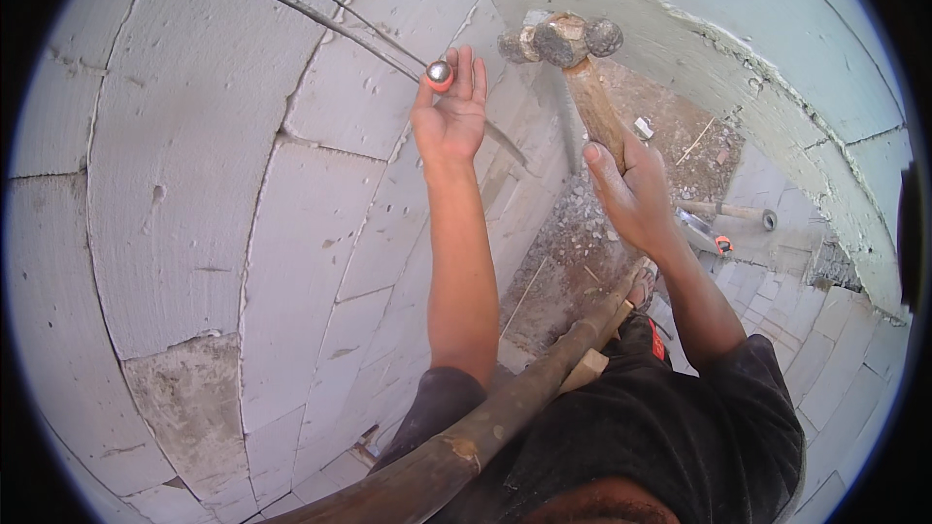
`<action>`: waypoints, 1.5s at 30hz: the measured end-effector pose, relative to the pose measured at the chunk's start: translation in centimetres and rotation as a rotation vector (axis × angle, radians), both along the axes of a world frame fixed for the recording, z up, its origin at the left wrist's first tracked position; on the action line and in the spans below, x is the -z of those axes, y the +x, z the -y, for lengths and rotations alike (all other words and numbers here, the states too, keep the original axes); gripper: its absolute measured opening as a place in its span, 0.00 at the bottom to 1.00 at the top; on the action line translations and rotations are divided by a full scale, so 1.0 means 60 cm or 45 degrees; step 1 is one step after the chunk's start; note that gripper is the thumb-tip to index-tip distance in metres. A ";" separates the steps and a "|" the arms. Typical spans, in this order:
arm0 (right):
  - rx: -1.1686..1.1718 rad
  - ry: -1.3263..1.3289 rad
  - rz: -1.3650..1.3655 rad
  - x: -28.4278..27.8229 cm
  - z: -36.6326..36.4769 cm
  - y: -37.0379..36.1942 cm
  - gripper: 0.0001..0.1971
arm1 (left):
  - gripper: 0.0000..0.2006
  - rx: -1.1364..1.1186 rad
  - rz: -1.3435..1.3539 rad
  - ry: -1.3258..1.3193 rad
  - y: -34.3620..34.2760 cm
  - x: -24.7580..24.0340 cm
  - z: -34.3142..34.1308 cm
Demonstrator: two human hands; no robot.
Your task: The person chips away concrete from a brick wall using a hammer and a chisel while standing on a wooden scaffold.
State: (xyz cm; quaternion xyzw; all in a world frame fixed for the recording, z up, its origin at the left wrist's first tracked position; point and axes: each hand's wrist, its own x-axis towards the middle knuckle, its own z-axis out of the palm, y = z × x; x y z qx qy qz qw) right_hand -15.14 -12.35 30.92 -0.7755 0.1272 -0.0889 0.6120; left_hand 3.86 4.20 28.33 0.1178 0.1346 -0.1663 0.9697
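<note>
In my left hand [451,121], raised against the pale block wall [320,194], is what looks like a chisel [439,75], seen end-on. Its round shiny metal head sits in an orange-red collar; the shaft is hidden. The thumb and fingers pinch it, with the other fingers stretched upward. Closed around the wooden handle of a hammer [594,102] is my right hand [631,189]. The hammer's worn, dusty metal head is up, to the right of the chisel and apart from it.
Dark cables [291,0] run along the wall behind my left hand. A thick wooden pole [466,442] slants past my body. Below lie rubble [582,223], a long-handled tool [733,211] and a silvery tool with an orange end [704,233]. A block ledge [757,78] curves at right.
</note>
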 end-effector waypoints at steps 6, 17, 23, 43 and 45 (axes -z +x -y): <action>0.057 0.039 0.373 -0.010 -0.039 0.030 0.23 | 0.13 -0.053 -0.071 -0.070 0.004 0.002 0.000; -0.140 -0.299 0.285 0.031 -0.059 0.026 0.22 | 0.18 0.073 -0.101 0.074 -0.015 0.094 -0.007; 0.013 -0.234 0.014 0.076 -0.005 -0.004 0.25 | 0.15 0.355 0.038 0.425 -0.126 0.079 0.026; 0.144 0.435 0.905 0.044 -0.031 -0.060 0.20 | 0.12 0.187 0.348 0.295 -0.108 -0.040 0.035; 0.148 0.282 0.890 0.092 -0.038 -0.048 0.21 | 0.12 0.193 0.400 0.256 -0.100 -0.037 0.040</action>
